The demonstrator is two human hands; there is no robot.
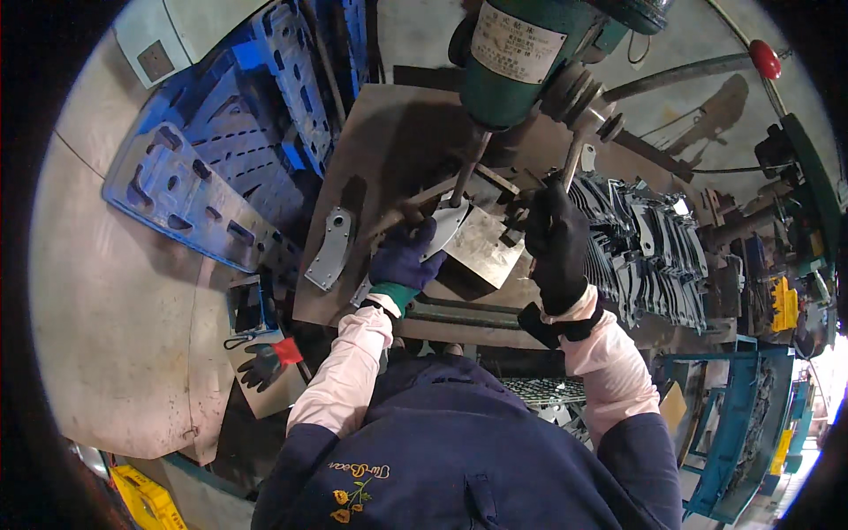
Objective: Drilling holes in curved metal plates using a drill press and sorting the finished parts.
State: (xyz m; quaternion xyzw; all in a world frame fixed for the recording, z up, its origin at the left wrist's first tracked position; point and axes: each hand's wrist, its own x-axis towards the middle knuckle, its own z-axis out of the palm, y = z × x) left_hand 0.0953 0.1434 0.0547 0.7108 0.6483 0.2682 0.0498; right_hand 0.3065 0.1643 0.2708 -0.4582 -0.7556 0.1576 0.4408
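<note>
My left hand (405,254), in a purple glove, is closed on the near end of a curved flat metal plate (447,226). The plate lies against a bright steel block (491,246) beneath the spindle (468,172) of a green drill press (481,99). Whether the drill tip touches the plate I cannot tell. In a dark glove, my right hand (558,243) wraps round a feed lever (575,157) that comes down from the machine's hub. Left of my left hand, another curved plate (332,251) with a hole at its far end lies on the worktable (375,132).
Rows of stacked curved plates (649,243) cover the table's right side. Blue slotted metal racks (199,190) stand at the left. A spare dark glove with a red cuff (269,360) lies lower left. Another lever with a red knob (764,60) reaches out upper right.
</note>
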